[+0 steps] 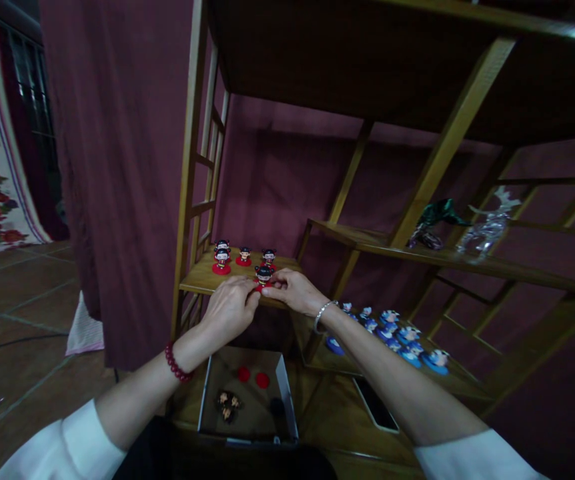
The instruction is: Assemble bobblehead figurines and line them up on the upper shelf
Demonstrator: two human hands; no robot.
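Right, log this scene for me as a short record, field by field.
Left hand: fingers at the front figurine's red base
Right hand: thumb and fingers on the front figurine, from its right
Front figurine: upright, at the shelf's front edge
Behind it: four more red-based figurines, on the same shelf
Below: open box with two red discs and a cluster of small pieces
To the right: group of blue-based figurines, lower shelf
Unclear: left hand's exact grip
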